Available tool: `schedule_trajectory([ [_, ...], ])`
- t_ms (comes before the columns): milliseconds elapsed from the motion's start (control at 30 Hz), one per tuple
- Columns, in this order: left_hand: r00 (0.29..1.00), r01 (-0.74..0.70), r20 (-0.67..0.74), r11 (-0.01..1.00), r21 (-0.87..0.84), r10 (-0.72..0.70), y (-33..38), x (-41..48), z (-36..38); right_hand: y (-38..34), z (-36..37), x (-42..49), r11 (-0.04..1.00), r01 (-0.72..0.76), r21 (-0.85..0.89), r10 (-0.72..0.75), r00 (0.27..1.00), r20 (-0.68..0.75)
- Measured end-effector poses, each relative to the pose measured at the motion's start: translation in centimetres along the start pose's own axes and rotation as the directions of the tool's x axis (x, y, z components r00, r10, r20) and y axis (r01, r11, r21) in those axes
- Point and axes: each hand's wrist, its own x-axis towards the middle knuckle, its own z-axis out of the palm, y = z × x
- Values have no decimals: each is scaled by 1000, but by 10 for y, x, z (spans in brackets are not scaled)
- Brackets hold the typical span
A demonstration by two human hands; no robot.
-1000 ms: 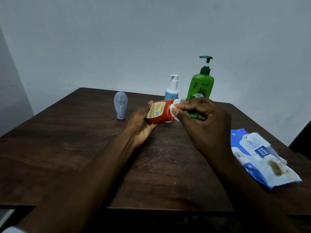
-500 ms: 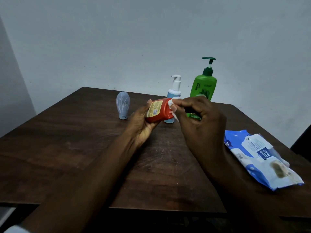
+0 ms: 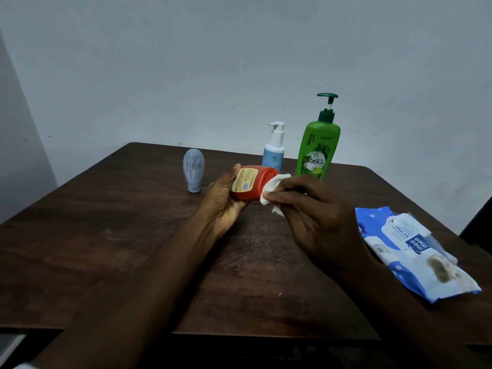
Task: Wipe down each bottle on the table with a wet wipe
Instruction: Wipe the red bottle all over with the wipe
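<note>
My left hand (image 3: pixel 222 206) holds a red bottle (image 3: pixel 259 183) with a yellow label, tipped on its side above the table. My right hand (image 3: pixel 316 219) pinches a white wet wipe (image 3: pixel 271 186) against the bottle's right end. Behind them stand a light blue pump bottle (image 3: pixel 274 147) and a tall green pump bottle (image 3: pixel 318 150). A small grey-blue bottle (image 3: pixel 193 170) stands upside down on its cap at the left.
A blue and white pack of wet wipes (image 3: pixel 410 249) lies on the right side of the dark wooden table (image 3: pixel 106 235). A pale wall rises behind the table's far edge.
My right hand has slid down and slightly toward me along the red bottle's end, and more of the wipe shows. The left hand keeps its hold.
</note>
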Motion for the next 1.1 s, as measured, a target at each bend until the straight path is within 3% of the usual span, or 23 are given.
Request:
schedule_trajectory([
  [167,998,31,60,998,-49,-28,-1,-8,8,16,-6,-3,1000,0,-23,1,1000,16],
  [333,999,25,49,999,-27,-24,-1,-10,11,9,-17,4,974,-216,67,225,950,-214],
  [500,997,13,70,1000,-1,-13,-3,-5,8,-5,-15,11,924,-300,239,338,931,-139],
  [933,998,-13,64,1000,-9,13,-2,2,1,-3,-1,6,993,-119,-17,117,990,-75],
  [1100,999,-11,38,1000,4,11,-2,3,0,-7,1,-2,998,-59,-13,59,998,-18],
])
